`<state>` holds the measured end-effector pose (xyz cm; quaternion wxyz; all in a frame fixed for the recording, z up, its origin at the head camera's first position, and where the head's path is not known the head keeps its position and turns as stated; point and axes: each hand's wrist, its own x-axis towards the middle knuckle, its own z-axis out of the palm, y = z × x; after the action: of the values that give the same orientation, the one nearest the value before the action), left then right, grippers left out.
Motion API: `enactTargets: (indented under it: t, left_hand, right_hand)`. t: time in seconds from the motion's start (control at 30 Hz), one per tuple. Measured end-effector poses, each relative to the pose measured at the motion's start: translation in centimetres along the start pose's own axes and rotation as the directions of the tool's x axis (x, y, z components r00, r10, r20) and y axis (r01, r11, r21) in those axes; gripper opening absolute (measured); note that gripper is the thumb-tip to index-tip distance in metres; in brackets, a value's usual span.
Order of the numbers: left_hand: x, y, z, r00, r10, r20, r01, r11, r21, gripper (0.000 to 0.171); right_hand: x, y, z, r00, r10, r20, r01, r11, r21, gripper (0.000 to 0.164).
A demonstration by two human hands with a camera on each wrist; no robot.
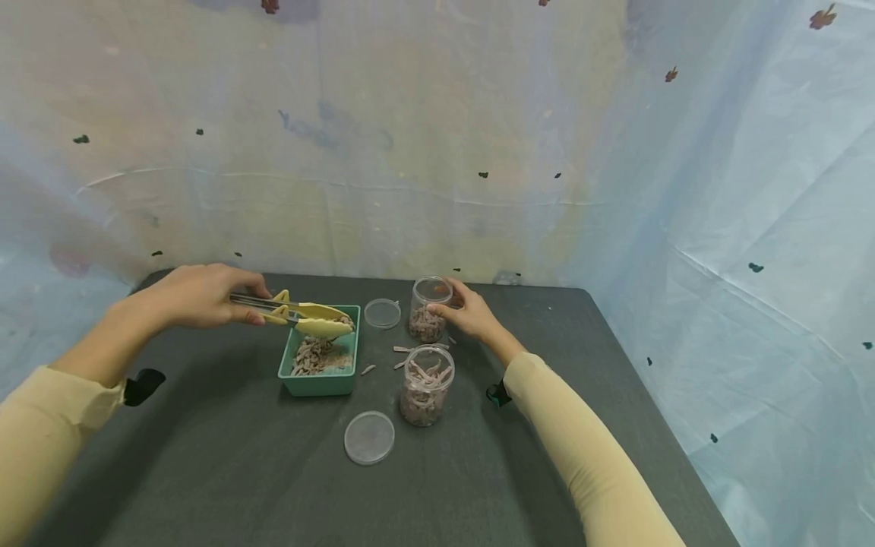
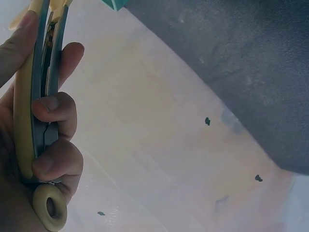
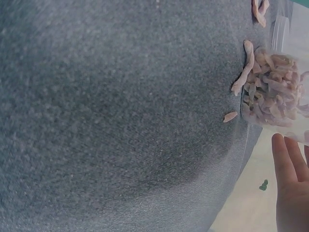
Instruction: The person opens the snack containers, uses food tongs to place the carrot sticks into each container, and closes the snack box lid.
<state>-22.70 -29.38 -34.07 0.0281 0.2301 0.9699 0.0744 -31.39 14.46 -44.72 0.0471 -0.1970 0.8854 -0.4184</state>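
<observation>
My left hand [image 1: 208,295] grips yellow-and-metal tongs [image 1: 321,328], fingers wrapped round the handles in the left wrist view. The tong heads hang over a green bin [image 1: 317,386], with some greyish-brown strips at their tips. More strips and crumbs lie inside the bin. At the back, my right hand [image 1: 475,313] holds a clear jar [image 1: 425,328], thumb on the near side and fingers behind. This jar stands upright, uncovered and partly filled with strips. Nearer to me, a second clear jar [image 1: 420,406], also uncovered, holds strips up towards its rim.
One round clear lid [image 1: 369,438] lies in front of the near jar, another lid [image 1: 382,314] between bin and far jar. Several loose strips [image 3: 245,67] are scattered on the dark table [image 1: 273,471] around the jars. Plastic sheeting [image 1: 424,137] hangs behind and to the right.
</observation>
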Motion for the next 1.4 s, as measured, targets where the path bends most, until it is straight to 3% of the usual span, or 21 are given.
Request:
enactTargets:
  t: [0.23, 0.57, 1.17, 1.4]
  left_hand:
    - [0.7, 0.0, -1.0, 1.0, 0.005, -0.025, -0.005, 1.0, 0.006, 0.045]
    - [2.4, 1.4, -2.2, 0.999, -0.016, -0.051, 0.014, 0.999, -0.039, 0.039]
    - [9.1, 5.0, -3.4, 0.994, 0.075, -0.08, -0.088, 0.98, -0.176, 0.038]
    - [11.3, 6.1, -2.6, 0.992, 0.086, -0.097, -0.106, 0.97, -0.219, 0.043]
  right_hand:
    - [0.1, 0.1, -0.1, 1.0, 0.003, -0.006, -0.003, 1.0, 0.002, 0.075]
    - [0.1, 0.1, -0.1, 1.0, 0.003, -0.006, -0.003, 1.0, 0.002, 0.075]
    - [-0.2, -0.2, 0.5, 1.0, 0.014, -0.012, -0.014, 1.0, 0.008, 0.076]
    - [-0.3, -0.5, 0.6, 1.0, 0.013, -0.004, -0.013, 1.0, 0.023, 0.074]
